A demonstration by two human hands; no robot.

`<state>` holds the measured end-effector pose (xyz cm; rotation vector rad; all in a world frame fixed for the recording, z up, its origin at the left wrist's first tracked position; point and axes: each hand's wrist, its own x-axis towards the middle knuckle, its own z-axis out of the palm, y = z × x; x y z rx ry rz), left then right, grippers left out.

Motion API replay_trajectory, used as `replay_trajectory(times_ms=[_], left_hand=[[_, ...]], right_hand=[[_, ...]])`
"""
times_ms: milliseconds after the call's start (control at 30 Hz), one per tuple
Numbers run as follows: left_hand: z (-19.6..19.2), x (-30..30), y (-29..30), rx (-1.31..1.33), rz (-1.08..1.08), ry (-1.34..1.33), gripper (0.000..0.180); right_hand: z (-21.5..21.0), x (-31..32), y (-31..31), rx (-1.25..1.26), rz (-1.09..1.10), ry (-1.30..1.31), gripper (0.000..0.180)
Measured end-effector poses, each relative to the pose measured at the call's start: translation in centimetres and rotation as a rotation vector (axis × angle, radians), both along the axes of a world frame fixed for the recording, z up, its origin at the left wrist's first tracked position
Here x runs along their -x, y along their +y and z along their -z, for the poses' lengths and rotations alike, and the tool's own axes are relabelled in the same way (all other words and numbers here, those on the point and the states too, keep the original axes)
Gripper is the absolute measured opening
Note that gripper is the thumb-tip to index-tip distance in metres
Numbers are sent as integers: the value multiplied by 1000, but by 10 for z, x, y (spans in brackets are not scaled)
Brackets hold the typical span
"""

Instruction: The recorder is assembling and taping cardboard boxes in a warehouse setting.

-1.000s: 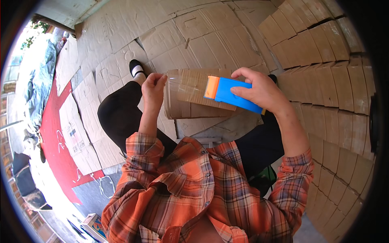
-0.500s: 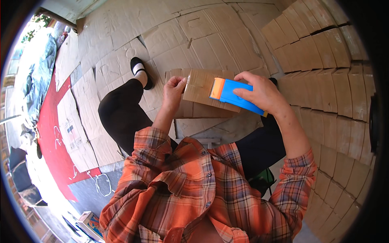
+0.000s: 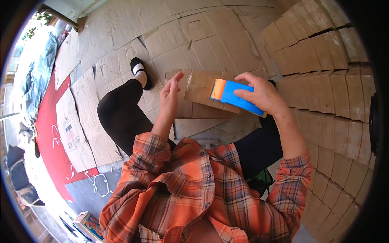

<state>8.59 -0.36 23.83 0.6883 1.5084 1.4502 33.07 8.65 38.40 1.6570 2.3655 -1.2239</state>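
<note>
Nearest the camera, the orange plaid shirt (image 3: 174,186) filled the lower view, its cuffs pushed back from both wrists. Beyond it, the right hand (image 3: 261,95) had its grip closed around the blue tape dispenser (image 3: 240,94), thumb on top, while the left hand (image 3: 169,95) stood just off the box's left end, fingers loosely extended, with nothing visible in its grip. The toothed orange head of the dispenser pointed left over the small brown cardboard box (image 3: 197,89). The likeliest trouble seemed a skewed or wrinkled tape strip, caused by the dispenser tilting, or the box sliding if the left hand gave it no hold; a fingertip straying onto the teeth could have been nicked. The box lay between the two hands, left of the right grip and partly under the dispenser, itself upon a larger cardboard piece (image 3: 202,112). Farther out, flattened cartons (image 3: 162,42) covered the floor, with a dark slip-on shoe (image 3: 136,62) ahead on the left and stacked brown cartons (image 3: 324,91) along the right
</note>
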Motion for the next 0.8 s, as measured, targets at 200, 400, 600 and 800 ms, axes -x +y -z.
replay_trajectory(times_ms=[200, 400, 600, 800], left_hand=[[19, -3, -16, -41, 343, -117, 53], [11, -4, -21, -89, 394, 74, 56], [23, 4, -31, 250, 364, 33, 60], [-37, -18, -21, -300, 387, 1186, 83]], right_hand=[[4, 1, 1, -24, -12, 23, 42], [4, -1, 0, -31, 14, 8, 42], [7, -1, 2, 17, 39, 27, 42], [2, -4, 0, -4, 7, -20, 46]])
